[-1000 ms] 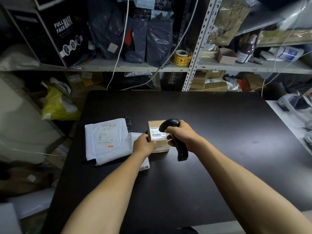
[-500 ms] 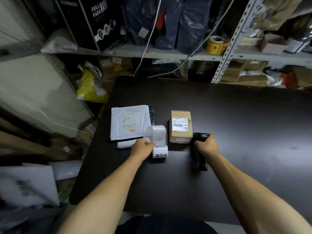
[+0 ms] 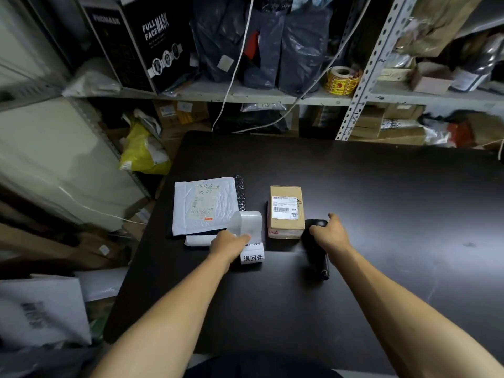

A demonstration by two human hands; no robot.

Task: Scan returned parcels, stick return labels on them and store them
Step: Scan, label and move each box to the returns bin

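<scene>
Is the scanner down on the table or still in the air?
Down: the scanner lies flat on the table beside the cardboard box, right hand resting on its head.

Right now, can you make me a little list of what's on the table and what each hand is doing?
table: dark top, shelves behind it
white mailer: lies flat at the left, printed label up
cardboard box: right of the mailer, barcode label on top
label strip: between mailer and box, curling up, Chinese print on its near end
scanner: black, lies on the table right of the box
left hand: pinches the label strip
right hand: rests on the scanner's head, fingers loosening
</scene>
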